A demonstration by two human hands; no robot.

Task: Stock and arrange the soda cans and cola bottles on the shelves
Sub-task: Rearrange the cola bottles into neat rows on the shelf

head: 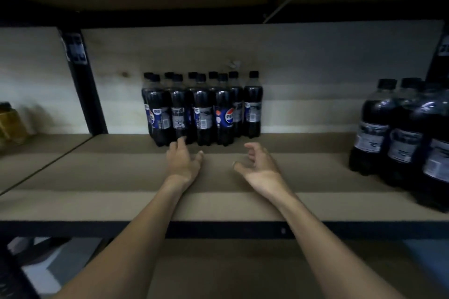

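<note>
Dim, murky; dark corners, soft blur, edges bowed.

This looks like a shop or its stockroom. A deep brown board shelf [97,201] sits in a black metal rack frame [83,85] with another board overhead. Many identical small dark cola bottles with blue labels [201,114] stand in tight rows against the pale wooden back panel [315,68]. Larger dark cola bottles [401,133] are grouped at the right, and a blurred yellowish container [11,124] stands in the next bay at the left.

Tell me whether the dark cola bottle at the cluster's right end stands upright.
Upright: the dark plastic cola bottle rests on its base, black cap on top.
</note>
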